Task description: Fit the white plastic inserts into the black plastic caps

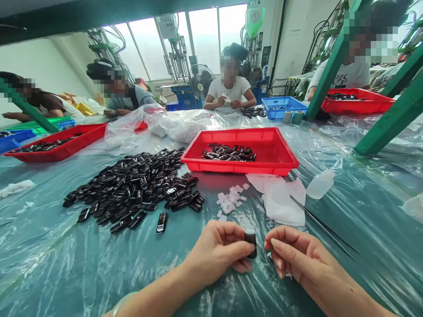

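Note:
My left hand (218, 251) pinches a small glossy black plastic piece (251, 245) upright between thumb and fingers; its top end looks whitish. Just to its right, apart from the piece, my right hand (304, 259) has thumb and forefinger pressed together. Whether anything is between those fingertips I cannot make out. Beyond my hands lies a small heap of white squares (229, 200). A single black piece (161, 223) rests in front of a large pile of similar pieces (128, 189). Near my right hand are a white cloth (284, 204) and metal tweezers (325, 229).
A red tray (238, 166) with black pieces stands ahead, and a translucent bottle (321, 184) lies right. Plastic sheeting covers the green table (82, 273). Green posts (390, 114) rise at the right. Several people sit across the table, near another red tray (66, 147) and a blue tray (286, 113).

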Available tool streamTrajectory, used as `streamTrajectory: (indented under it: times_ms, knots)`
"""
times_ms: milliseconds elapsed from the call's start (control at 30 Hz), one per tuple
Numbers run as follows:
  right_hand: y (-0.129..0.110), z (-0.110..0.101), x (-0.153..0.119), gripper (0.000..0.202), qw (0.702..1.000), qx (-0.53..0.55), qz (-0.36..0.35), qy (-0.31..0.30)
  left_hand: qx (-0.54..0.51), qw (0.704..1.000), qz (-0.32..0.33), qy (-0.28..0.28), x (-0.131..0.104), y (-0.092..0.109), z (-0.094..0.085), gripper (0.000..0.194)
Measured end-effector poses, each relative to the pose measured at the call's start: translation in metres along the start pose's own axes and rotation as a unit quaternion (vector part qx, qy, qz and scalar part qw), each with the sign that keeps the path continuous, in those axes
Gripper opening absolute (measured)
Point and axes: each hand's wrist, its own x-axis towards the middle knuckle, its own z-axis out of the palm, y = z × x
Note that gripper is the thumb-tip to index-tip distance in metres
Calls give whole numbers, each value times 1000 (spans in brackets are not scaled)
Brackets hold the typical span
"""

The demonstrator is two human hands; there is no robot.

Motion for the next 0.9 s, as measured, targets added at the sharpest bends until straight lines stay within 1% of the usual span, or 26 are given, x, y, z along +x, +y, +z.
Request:
streamTrajectory:
  times_ms: [67, 167, 267, 333, 367, 433, 533, 633, 733, 800, 900]
  knots:
    - [1, 0, 2, 31, 1000, -13, -10, -1, 8, 998, 22, 51, 4, 14, -6, 25]
    - [1, 0, 2, 30, 999, -36, -15, -5, 47, 994, 48, 86, 17, 39, -17, 23]
    - [2, 0, 1, 29, 996, -84, -33, -25, 69, 987, 71, 124, 40, 65, -29, 18]
    - [4, 0, 0, 28, 992, -108, -47, -45, 79, 981, 84, 158, 59, 83, -37, 12]
    - [6, -1, 0, 27, 991, -115, -52, -55, 81, 977, 90, 175, 68, 92, -40, 14]
    - [8, -1, 1, 28, 989, -120, -54, -69, 86, 971, 103, 198, 83, 107, -46, 27]
    - [11, -1, 3, 29, 989, -119, -39, -74, 108, 965, 119, 208, 95, 121, -53, 31]
    - [11, -1, 3, 29, 988, -130, -24, -80, 153, 956, 132, 213, 92, 119, -61, 31]
    - [11, -1, 1, 30, 987, -139, -8, -86, 230, 934, 150, 227, 74, 103, -77, 31]
    - [12, -1, -1, 31, 986, -141, -2, -90, 298, 908, 164, 244, 57, 87, -95, 31]
    - [12, 1, -3, 33, 984, -147, 3, -99, 405, 855, 181, 270, 30, 62, -126, 32]
